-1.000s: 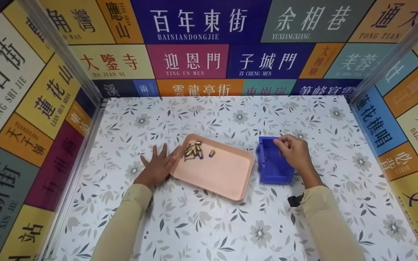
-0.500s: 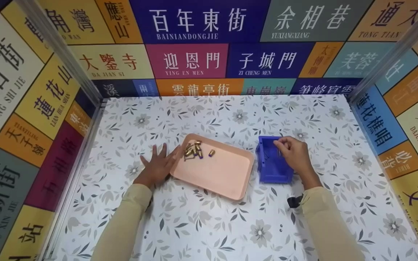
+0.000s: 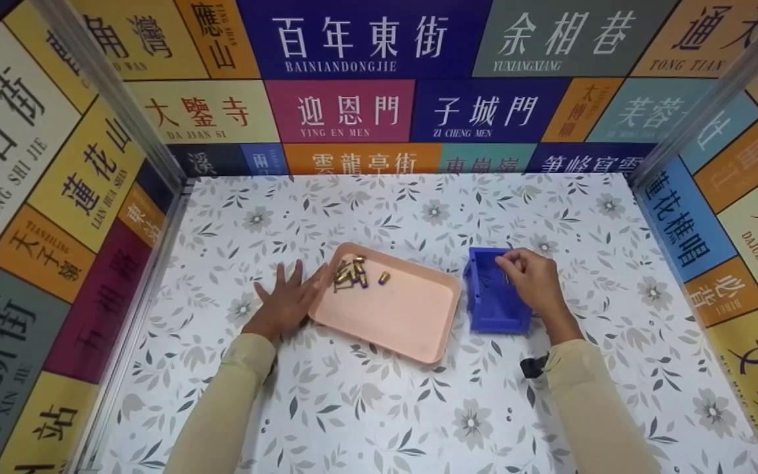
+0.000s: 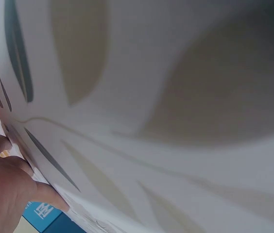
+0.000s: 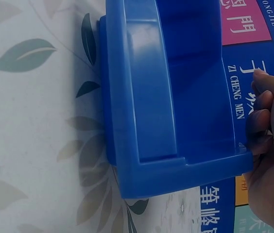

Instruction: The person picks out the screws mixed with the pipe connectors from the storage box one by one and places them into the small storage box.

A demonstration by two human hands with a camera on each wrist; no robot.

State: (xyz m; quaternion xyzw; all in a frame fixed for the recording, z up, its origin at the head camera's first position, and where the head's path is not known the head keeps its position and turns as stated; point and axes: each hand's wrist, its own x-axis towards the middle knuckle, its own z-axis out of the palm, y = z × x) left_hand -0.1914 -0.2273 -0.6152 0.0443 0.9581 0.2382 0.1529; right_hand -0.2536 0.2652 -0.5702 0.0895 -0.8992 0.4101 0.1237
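Observation:
A pink tray (image 3: 405, 316) lies at the table's middle with several small gold and blue batteries (image 3: 354, 272) in its far left corner. My left hand (image 3: 285, 299) lies flat on the table with straight, spread fingers, against the tray's left edge. In the left wrist view the left hand (image 4: 6, 194) rests on the patterned surface. A blue bin (image 3: 492, 299) stands to the right of the tray. My right hand (image 3: 529, 276) grips its far right rim, fingers curled over the edge. The right wrist view shows the bin (image 5: 166, 97) empty, with my fingers (image 5: 263, 111) on its wall.
The table (image 3: 385, 408) has a leaf-patterned cover and is enclosed by walls of coloured sign panels (image 3: 353, 105) at the back, left and right. A black wrist strap (image 3: 535, 364) shows on the right sleeve.
The right hand has shifted the blue bin a little and its fingers have moved slightly on the rim. The left hand, tray and batteries have not moved.

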